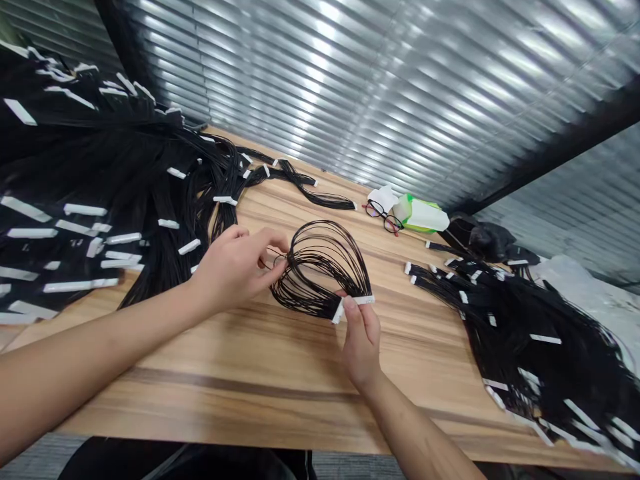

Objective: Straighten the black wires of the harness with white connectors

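A black wire harness [327,250], bent into a loop, is held above the wooden table in the middle of the view. Its two white connectors [364,300] sit close together at the right end of the loop. My right hand [363,340] pinches those connectors between thumb and fingers. On the other side, my left hand [245,263] has its thumb and fingers closed on the wires at the far bend of the loop. Some of the fingertips there are hidden behind the wires.
A large heap of black harnesses with white connectors [85,210] covers the left side. Another pile [545,340] lies at the right. Glasses [384,215] and a green-and-white tissue pack [423,213] rest near the back edge of the wooden table [250,387], below a corrugated metal wall [320,80].
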A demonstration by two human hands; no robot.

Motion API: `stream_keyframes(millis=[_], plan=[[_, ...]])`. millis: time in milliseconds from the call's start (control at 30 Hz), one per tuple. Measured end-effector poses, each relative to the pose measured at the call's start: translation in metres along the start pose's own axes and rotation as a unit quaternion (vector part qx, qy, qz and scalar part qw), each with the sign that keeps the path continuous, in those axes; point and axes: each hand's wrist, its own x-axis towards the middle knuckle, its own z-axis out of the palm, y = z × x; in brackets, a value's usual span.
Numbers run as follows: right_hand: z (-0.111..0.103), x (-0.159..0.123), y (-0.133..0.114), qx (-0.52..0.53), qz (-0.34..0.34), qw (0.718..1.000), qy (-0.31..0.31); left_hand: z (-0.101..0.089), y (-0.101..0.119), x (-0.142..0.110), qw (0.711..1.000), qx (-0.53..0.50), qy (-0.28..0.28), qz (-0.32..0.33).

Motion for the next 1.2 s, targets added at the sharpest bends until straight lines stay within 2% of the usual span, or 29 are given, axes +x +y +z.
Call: stream_keyframes(millis=[67,133,167,267,300,333,467,567,733,800,867,933,1033,1200], plan=[[0.001,-0.003,0.001,0.003,-0.008,1.000,-0.028,0.001,-0.002,0.000,0.995,-0.043,-0.004,-0.086],[0.001,-0.005,0.002,0.001,-0.014,0.997,-0.073,0.003,-0.002,0.002,0.972,-0.130,-0.014,-0.195],[0.002,-0.007,0.002,0.001,-0.013,0.996,-0.091,0.004,-0.001,0.003,0.948,-0.194,-0.018,-0.252],[0.003,-0.009,0.001,0.002,-0.005,0.995,-0.095,0.010,0.006,0.006,0.839,-0.379,-0.012,-0.392],[0.003,-0.010,0.001,0.001,-0.005,0.997,-0.082,0.012,0.009,0.007,0.819,-0.403,-0.004,-0.408],[0.003,-0.010,0.000,0.000,-0.005,0.998,-0.068,0.013,0.011,0.008,0.812,-0.412,0.006,-0.414],[0.003,-0.011,-0.004,-0.011,0.002,0.998,-0.061,0.018,0.016,0.008,0.801,-0.430,0.020,-0.416],[0.003,-0.011,-0.008,-0.022,0.002,0.996,-0.083,0.021,0.015,0.007,0.809,-0.438,-0.016,-0.392],[0.004,-0.011,-0.010,-0.030,0.006,0.990,-0.135,0.017,0.015,0.004,0.853,-0.411,-0.077,-0.313],[0.004,-0.011,-0.008,-0.035,0.007,0.986,-0.163,0.014,0.015,0.003,0.899,-0.363,-0.069,-0.234],[0.004,-0.011,-0.007,-0.037,0.011,0.982,-0.186,0.012,0.014,0.002,0.952,-0.278,-0.040,-0.124],[0.003,-0.012,-0.006,-0.034,0.021,0.979,-0.201,0.011,0.011,0.002,0.976,-0.211,-0.016,-0.040],[0.003,-0.012,-0.007,-0.028,0.028,0.977,-0.211,0.014,0.006,0.002,0.975,-0.222,-0.025,0.006],[0.002,-0.013,-0.011,-0.038,0.037,0.964,-0.261,0.022,0.002,0.002,0.951,-0.284,-0.102,0.062]])
